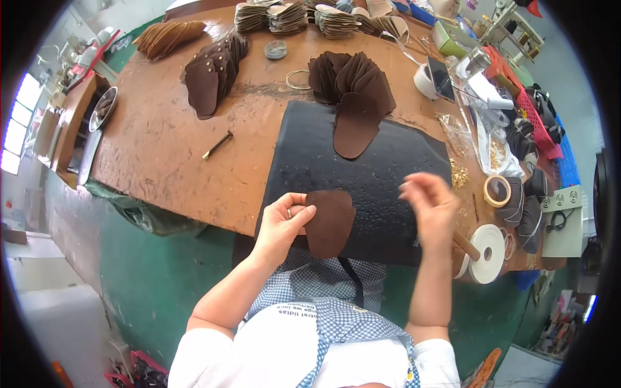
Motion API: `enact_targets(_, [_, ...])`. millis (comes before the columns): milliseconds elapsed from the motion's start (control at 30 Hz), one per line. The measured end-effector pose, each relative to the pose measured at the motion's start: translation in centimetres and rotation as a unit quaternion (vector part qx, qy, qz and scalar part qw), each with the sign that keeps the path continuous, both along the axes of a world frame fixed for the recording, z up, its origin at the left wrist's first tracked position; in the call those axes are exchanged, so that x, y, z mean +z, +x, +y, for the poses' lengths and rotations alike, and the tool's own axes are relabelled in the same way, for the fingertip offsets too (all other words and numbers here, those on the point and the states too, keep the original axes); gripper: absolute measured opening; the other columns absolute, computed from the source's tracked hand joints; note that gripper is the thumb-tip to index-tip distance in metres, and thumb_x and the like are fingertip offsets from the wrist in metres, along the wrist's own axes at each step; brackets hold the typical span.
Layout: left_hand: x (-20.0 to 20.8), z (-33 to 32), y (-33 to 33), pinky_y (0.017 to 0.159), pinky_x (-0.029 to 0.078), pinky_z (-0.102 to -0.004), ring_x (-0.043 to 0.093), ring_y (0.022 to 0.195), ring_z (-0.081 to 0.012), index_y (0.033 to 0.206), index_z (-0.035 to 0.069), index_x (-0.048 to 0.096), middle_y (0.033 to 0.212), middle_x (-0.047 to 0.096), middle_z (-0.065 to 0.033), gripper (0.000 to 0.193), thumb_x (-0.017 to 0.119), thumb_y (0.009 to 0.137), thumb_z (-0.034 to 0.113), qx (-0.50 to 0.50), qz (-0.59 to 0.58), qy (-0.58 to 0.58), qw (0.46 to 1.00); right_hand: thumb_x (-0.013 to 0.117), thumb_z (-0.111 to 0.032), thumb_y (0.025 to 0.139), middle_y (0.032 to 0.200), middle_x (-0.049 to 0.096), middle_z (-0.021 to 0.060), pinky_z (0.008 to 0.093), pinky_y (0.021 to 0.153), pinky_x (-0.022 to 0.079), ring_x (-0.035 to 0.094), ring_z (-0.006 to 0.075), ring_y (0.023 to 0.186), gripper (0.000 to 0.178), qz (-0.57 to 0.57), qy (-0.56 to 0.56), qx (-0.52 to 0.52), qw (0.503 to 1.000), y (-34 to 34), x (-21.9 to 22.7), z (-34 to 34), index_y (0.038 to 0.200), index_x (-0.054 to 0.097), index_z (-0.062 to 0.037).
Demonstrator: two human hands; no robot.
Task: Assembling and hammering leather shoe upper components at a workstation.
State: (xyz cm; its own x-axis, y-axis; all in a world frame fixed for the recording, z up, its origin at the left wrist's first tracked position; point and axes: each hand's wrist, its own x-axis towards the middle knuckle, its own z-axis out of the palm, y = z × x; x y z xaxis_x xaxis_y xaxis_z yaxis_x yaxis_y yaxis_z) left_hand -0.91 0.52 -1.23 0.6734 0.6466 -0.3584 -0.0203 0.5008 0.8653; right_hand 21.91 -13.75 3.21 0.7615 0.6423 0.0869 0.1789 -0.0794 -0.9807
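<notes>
A brown leather piece [330, 224], rounded at its lower end, is pinched by its left edge between the thumb and fingers of my left hand [289, 218], over the near edge of a black pitted mat [381, 187]. Above the mat's right side, my right hand [429, 196] is raised with its fingertips drawn together. Whether something small sits in that pinch is too blurred to tell. Another brown piece [357, 126] lies at the far side of the mat, overlapped with a fanned stack of like pieces [352, 76]. Small gold-coloured metal bits [458, 174] are heaped just right of the mat.
A brown stack with metal studs [213, 74] and a short rod-like tool [217, 145] lie on the wooden table [155, 142] at left. To the right are a tape roll [497, 191], a wooden handle [466, 246], a white roll [486, 253] and a phone [440, 79].
</notes>
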Motion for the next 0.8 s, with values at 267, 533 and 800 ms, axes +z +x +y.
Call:
enact_targets(267, [0.9,-1.1,0.5,0.074,0.056,-0.023,0.068,0.085,-0.0077,0.115,-0.002,0.063,0.095,0.072,-0.0049,0.023,0.06,0.102,0.016,-0.053,0.01,0.026,0.998,0.075,0.006,0.082,0.088,0.072,0.0072,0.0269,0.072,0.055,0.069,0.0145,0.079,0.014,-0.151,0.014,0.139,0.979,-7.8,-1.9,2.5,0.093,0.072,-0.0008])
enact_targets(533, [1.0,-1.4,1.2,0.071,0.056,-0.023,0.066,0.08,-0.0063,0.113,-0.006,0.064,0.084,0.07,-0.0019,0.022,0.059,0.103,0.013,-0.059,0.015,0.083,0.995,0.079,0.006,0.076,0.087,0.067,0.0052,0.0288,0.072,0.054,0.066,0.0167,0.079,0.014,-0.186,0.012,0.142,0.972,-7.4,-2.6,2.9,0.088,0.074,-0.002])
enact_targets(800, [2.3,-2.9,0.7,0.064,0.055,-0.028,0.071,0.074,-0.0154,0.106,-0.002,0.068,0.084,0.073,-0.0135,0.012,0.063,0.097,0.004,-0.051,0.108,0.399,0.909,0.082,0.005,0.07,0.092,0.067,0.008,0.0317,0.074,0.053,0.065,0.0223,0.09,0.022,-0.276,0.038,0.114,0.954,-7.5,-2.1,2.0,0.086,0.07,-0.004])
